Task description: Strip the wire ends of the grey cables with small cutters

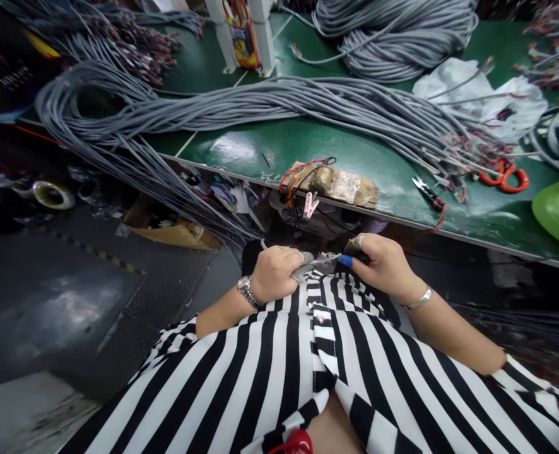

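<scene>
Here, a cable (327,258) is being pinched by the left hand (277,270) and, farther along, by the right hand (382,260), just off the near edge of the bench (241,150). At that edge a block (346,186) is being supported; scissors (501,182) are being borne farther right.

Left forearm (217,315) and right forearm (454,328): angled forward and inward, converging ahead of the torso (303,353). Left hand (276,272): back turned upward, fingers curled inward, closed in a pinch; fingertips directed toward the right hand (383,261). Right hand: fingers bent, thumb (359,269) extended toward the left hand, pinch closed; a blue covering (346,260) encloses the thumb tip. The hands are near each other, not touching, at approximately equal height.
</scene>
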Motion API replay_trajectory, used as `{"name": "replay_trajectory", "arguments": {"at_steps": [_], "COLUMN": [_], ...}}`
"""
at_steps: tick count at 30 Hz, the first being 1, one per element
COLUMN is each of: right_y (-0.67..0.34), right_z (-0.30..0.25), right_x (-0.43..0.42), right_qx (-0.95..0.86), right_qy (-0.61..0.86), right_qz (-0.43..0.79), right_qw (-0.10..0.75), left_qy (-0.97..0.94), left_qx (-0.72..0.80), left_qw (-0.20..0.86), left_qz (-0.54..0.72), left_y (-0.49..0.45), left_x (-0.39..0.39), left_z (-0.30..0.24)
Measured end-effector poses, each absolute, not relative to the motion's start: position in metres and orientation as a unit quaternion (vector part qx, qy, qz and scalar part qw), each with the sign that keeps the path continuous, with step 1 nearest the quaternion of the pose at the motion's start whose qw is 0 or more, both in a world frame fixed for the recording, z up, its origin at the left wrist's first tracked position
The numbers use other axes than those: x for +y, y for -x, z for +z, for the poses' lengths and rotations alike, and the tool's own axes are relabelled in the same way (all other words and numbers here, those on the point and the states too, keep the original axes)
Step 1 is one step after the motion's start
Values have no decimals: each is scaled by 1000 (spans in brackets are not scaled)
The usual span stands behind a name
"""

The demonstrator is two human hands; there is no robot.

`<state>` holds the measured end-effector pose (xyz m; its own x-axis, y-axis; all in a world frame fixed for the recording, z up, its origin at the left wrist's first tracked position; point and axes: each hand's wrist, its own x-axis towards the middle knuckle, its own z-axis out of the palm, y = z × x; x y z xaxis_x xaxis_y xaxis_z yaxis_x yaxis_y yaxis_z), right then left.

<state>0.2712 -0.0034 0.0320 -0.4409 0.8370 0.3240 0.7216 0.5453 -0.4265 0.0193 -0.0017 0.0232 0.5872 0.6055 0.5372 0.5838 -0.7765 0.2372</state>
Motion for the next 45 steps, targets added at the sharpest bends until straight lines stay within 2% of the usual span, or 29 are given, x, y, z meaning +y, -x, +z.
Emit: {"name": "replay_trajectory", "arguments": {"at_steps": [8,13,16,21,27,34,45], "right_y": [-262,-247,-248,-257,-260,-262,-244], "right_z": [15,2,1,6,12,15,3], "right_x": [-10,-17,-19,-17,-15,-12,-15], "right_qx": [-789,-696,-688,-760,-783,-808,-757], "right_qy": [498,550,537,479,500,489,526], "right_qz": [165,257,290,249,151,138,143], "right_qw": [320,383,392,362,337,298,360], "left_qy": [-881,-874,-874,-874,-874,-878,-873], "left_qx": [350,356,359,370,370,364,364], "left_qw": [51,58,60,64,60,56,104], "left_qz": [314,326,321,310,308,306,306], "left_y": [-17,-17,-17,-17,-17,-16,-17], "left_x": [-1,-3,-3,-3,-3,-4,-4], "left_z": [24,26,26,23,25,25,22]}}
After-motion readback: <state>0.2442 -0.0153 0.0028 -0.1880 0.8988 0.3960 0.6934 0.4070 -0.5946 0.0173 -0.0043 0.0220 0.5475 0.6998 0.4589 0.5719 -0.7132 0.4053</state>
